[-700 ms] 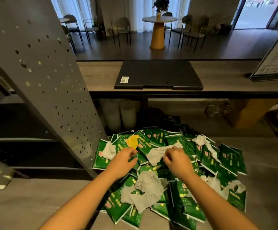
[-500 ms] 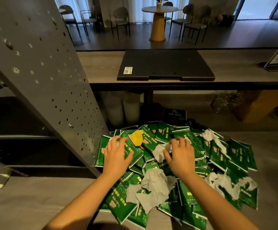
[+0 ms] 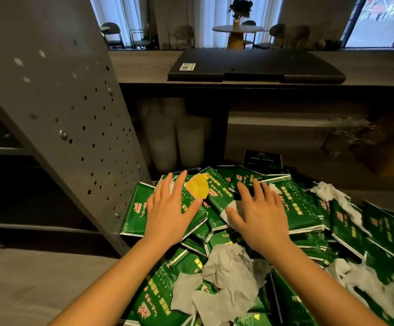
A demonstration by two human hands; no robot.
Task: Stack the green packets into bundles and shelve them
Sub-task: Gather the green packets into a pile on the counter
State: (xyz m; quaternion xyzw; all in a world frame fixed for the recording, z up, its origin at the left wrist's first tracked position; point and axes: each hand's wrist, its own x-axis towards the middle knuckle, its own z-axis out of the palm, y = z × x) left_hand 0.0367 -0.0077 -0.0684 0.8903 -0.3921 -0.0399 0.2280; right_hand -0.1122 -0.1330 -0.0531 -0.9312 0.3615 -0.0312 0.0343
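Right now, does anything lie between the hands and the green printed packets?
The left hand rests directly on the green printed packets. A crumpled white tissue lies partly under the right hand; a yellow paper scrap sits beside the left hand.

The foreground is dimly lit; daylight is admitted through curtained windows (image 3: pixel 120 17) at the back. Motion blur is seen at the lower right, and edges are bowed by lens distortion.
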